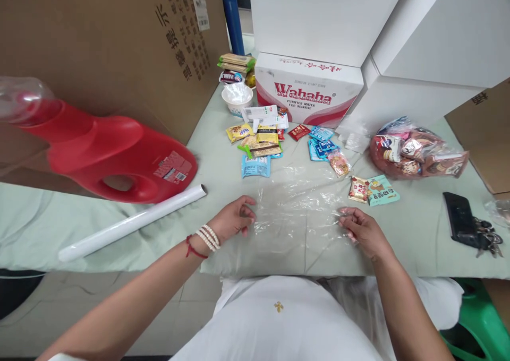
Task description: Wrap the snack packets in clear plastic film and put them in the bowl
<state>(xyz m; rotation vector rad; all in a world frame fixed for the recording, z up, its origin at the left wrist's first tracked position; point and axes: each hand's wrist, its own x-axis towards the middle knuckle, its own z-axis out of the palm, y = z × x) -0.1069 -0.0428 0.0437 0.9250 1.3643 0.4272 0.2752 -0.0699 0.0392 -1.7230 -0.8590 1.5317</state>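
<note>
Clear plastic film (298, 212) spread over pale green cloth (418, 239) at the near side of the table, between both hands. Right hand (362, 229) pinches its right edge, thumb against fingers. Left hand (236, 216) at its left edge, fingers curled; cannot tell if they grip. Just beyond: light blue packet (255, 167); red-gold packet (358, 189) touching teal packet (383, 190) at right. Farther out: Wahaha carton (306, 93) behind, bagged snacks (416, 151) right, white roll (133, 223) and red jug (123, 148) left.
</note>
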